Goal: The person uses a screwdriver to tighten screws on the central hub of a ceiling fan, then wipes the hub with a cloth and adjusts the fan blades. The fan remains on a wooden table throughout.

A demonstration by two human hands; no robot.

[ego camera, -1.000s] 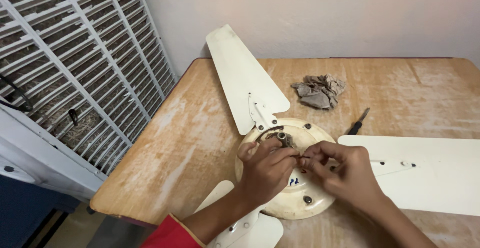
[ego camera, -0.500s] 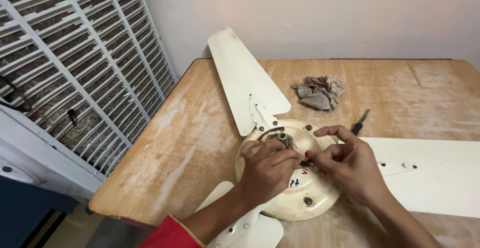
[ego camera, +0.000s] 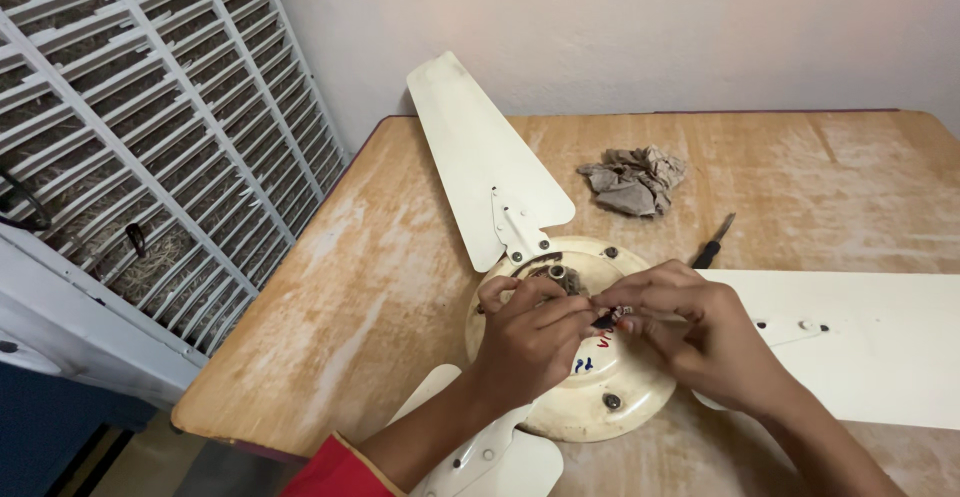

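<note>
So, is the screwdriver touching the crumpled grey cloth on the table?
Apart. The head view shows the screwdriver lying beside the right fan blade, with bare table plainly between it and the cloth.

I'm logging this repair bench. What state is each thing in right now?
Ceiling fan motor housing: lying flat on the table, blades attached.
Wires: pinched between both hands' fingertips.
Left hand: gripping the wires.
Right hand: gripping the wires.
Screwdriver: lying on the table, untouched.
Rag: crumpled.
Wooden table: worn, scuffed.
</note>
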